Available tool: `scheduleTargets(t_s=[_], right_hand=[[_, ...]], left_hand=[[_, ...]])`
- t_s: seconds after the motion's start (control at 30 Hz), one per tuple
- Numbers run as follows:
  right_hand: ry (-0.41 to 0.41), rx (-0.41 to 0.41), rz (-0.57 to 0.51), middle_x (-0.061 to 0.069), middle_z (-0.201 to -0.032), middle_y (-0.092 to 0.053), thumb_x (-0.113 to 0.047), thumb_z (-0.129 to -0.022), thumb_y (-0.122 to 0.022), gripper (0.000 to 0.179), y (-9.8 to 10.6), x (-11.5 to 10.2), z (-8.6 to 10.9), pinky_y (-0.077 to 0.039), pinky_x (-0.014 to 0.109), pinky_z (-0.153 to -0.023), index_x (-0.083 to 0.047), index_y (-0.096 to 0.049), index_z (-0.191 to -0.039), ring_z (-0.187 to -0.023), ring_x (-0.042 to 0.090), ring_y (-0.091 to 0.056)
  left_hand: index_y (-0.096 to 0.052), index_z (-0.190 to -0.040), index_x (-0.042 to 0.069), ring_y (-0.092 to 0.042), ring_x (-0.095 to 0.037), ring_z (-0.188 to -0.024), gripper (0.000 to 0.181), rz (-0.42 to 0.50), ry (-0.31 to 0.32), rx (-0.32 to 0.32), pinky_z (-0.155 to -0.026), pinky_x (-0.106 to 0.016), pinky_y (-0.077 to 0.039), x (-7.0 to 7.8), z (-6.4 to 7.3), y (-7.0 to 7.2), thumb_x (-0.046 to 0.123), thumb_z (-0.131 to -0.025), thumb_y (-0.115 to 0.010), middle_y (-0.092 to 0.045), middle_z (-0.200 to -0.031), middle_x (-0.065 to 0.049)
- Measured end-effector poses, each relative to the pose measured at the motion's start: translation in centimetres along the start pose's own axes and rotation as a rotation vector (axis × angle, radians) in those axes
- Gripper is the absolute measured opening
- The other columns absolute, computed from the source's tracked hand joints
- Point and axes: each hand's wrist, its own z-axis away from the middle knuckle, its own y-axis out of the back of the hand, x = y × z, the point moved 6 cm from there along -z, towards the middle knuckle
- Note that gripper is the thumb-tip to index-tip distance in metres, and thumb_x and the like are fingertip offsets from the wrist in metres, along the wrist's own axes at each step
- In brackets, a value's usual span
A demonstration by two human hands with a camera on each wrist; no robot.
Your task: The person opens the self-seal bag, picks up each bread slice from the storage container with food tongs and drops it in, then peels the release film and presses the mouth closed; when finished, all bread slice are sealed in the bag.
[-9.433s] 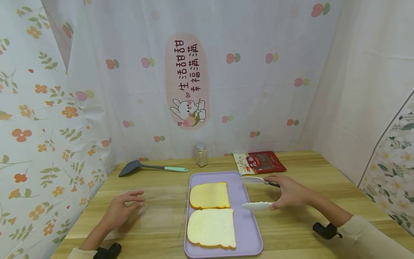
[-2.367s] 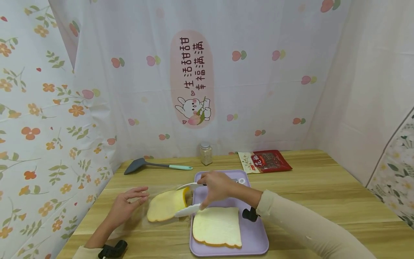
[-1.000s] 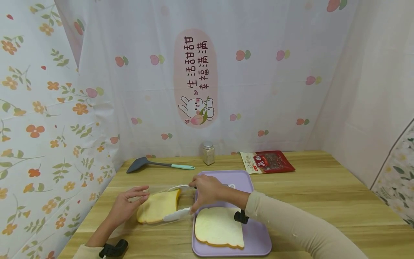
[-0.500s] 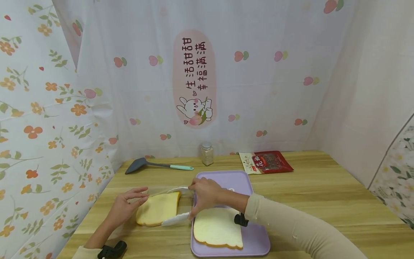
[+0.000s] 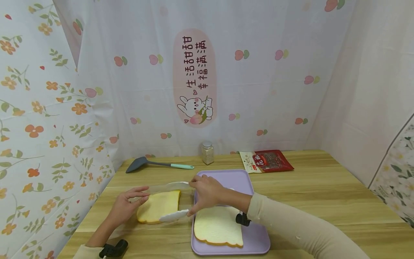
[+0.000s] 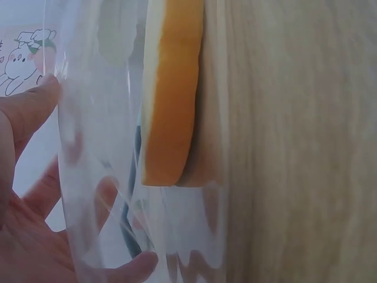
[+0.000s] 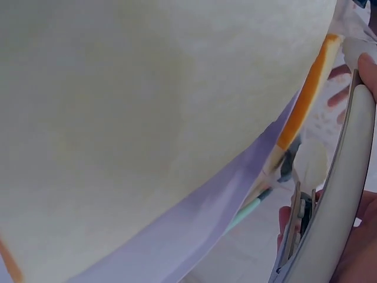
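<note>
My left hand (image 5: 125, 205) holds the left part of a clear plastic bag (image 6: 88, 147), its thumb against the film and other fingers showing through it. One bread slice (image 5: 159, 207) lies inside the bag, cut face up, its brown crust visible in the left wrist view. With my right hand (image 5: 208, 193) I grip metal-handled tongs (image 7: 344, 194) with white tips. Their arms are spread apart at the bag's right-hand mouth, the near tip overlapping the slice's front edge. A second bread slice (image 5: 217, 227) rests on the purple tray (image 5: 256, 230) beneath my right wrist.
Along the back of the wooden table (image 5: 307, 201) lie a grey spatula (image 5: 139, 163) with a mint handle and a red spice packet (image 5: 268, 161). A small glass jar (image 5: 207, 154) stands between them. A patterned curtain (image 5: 258, 90) hangs behind.
One slice has gone from the tray's back half leftward into the bag, carried by the tongs. Lately the tongs' arms have spread wider, and the slice stays put. My left hand has hardly moved.
</note>
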Motion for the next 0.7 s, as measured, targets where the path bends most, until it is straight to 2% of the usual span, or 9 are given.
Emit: scheduleTargets(t_s=[0.23, 0.43, 0.7], right_hand=[[0.000, 0.008, -0.026, 0.000, -0.134, -0.056, -0.081, -0.064, -0.072, 0.103, 0.2, 0.2, 0.4, -0.047, 0.031, -0.078, -0.013, -0.058, -0.140, -0.104, 0.021, -0.057], [0.006, 0.018, -0.052, 0.000, -0.131, -0.057, -0.079, -0.064, -0.073, 0.099, 0.5, 0.4, 1.0, -0.047, 0.031, -0.079, -0.013, -0.061, -0.137, -0.102, 0.021, -0.056], [-0.008, 0.035, -0.084, 0.000, -0.130, -0.058, -0.076, -0.063, -0.076, 0.098, 0.8, 1.2, 2.3, -0.048, 0.035, -0.085, -0.013, -0.062, -0.136, -0.107, 0.022, -0.056]], left_hand=[[-0.079, -0.100, 0.005, -0.060, -0.017, -0.116, 0.012, 0.014, 0.001, 0.004, -0.079, -0.023, -0.053, -0.1, -0.1, 0.1, 0.008, -0.089, -0.074, -0.068, -0.122, -0.015], [-0.079, -0.100, 0.005, -0.060, -0.021, -0.115, 0.013, 0.006, 0.007, 0.002, -0.079, -0.022, -0.053, 0.1, -0.1, 0.2, 0.008, -0.089, -0.073, -0.068, -0.122, -0.016], [-0.079, -0.100, 0.006, -0.060, -0.027, -0.116, 0.012, -0.005, 0.005, -0.010, -0.082, -0.022, -0.052, 0.1, -0.1, 0.0, 0.009, -0.090, -0.073, -0.068, -0.122, -0.014]])
